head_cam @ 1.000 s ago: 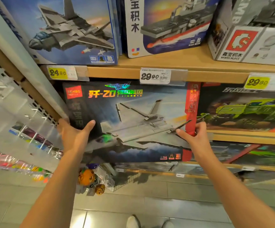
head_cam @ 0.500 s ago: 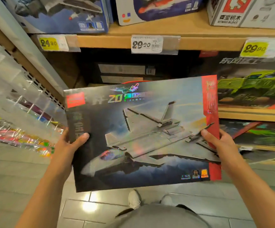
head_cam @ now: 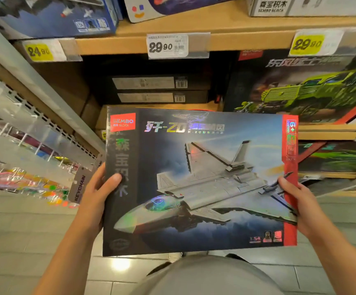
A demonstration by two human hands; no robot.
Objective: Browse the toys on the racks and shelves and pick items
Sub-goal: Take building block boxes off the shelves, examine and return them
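Fighter-jet box (head_cam: 200, 182) — large, flat, SEMBO BLOCK label in a red square at its upper left corner, grey brick-built jet on the face, red strip down the right edge. Held out in front of the shelves, clear of them, face turned up toward the camera, top edge slightly tilted away. Left hand (head_cam: 97, 195) grips the left edge about midway down: thumb (head_cam: 115, 180) curled over the front face, remaining fingers hidden behind the box. Right hand (head_cam: 300, 206) grips the right edge at the red strip, thumb on the face, fingers behind — their position cannot be seen. Directly behind the box, the middle shelf bay holds two dark stacked boxes (head_cam: 153, 90) lying flat with white label ends facing out. To the right in the same bay stands a green truck box (head_cam: 309, 88). Wooden shelf edge (head_cam: 236, 39) above carries a white price tag (head_cam: 167, 46) reading 29.90, a yellow tag (head_cam: 38, 52) reading 24.80 on the left and another yellow tag (head_cam: 307, 44) reading 29.90 on the right. Far left, a pegboard rack (head_cam: 34, 133) with blurred coloured packets and a card marked KEYCHAIN (head_cam: 79, 187). Tiled floor (head_cam: 23, 241) below.
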